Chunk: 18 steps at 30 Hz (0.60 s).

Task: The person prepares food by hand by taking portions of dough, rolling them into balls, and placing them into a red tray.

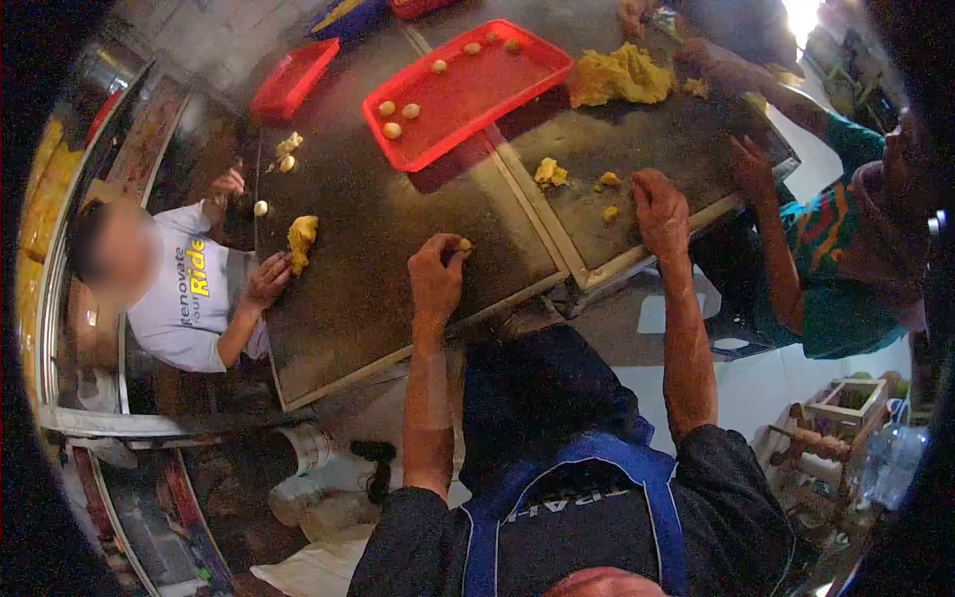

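Note:
Near the front edge of the table, my left hand is closed in a pinch on a small piece of yellow dough. My right hand is over the right-hand tabletop with its fingers pressed together; what they hold, if anything, is hidden. Just left of it lie small dough bits and a larger dough lump. Farther back sits a big mound of yellow dough. A red tray at the back middle holds several small pale balls.
Two tabletops meet at a raised metal seam. At the left, a person in a white shirt touches a dough lump. Another person in a green shirt stands at the right. A second red tray stands back left.

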Motion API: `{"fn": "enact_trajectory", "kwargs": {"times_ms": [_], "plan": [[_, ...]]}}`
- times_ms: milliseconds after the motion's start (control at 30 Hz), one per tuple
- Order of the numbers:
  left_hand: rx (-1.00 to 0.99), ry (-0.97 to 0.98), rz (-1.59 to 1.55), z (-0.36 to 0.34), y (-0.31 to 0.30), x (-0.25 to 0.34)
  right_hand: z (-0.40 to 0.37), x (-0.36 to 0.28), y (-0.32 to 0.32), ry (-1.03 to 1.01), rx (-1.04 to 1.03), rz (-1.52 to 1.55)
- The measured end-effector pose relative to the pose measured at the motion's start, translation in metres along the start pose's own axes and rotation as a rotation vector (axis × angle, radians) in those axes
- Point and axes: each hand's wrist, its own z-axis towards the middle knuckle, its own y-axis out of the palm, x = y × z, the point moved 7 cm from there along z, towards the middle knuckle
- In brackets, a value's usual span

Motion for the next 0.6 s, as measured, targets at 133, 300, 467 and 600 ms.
{"fn": "enact_trajectory", "kwargs": {"times_ms": [133, 300, 467, 600], "plan": [[-0.005, -0.117, -0.2, -0.002, -0.01, -0.003, -0.002, 0.002, 0.002, -0.129, 0.071, 0.016], [-0.066, -0.316, -0.333, -0.007, -0.013, -0.014, 0.0, 0.002, 0.0, -0.125, 0.112, -0.03], [-0.013, -0.458, -0.804, -0.006, -0.016, -0.017, 0.001, 0.001, 0.0, -0.122, 0.094, -0.034], [0.016, -0.338, -0.46, -0.002, -0.029, -0.016, 0.0, 0.007, 0.004, -0.054, 0.081, -0.016]]}}
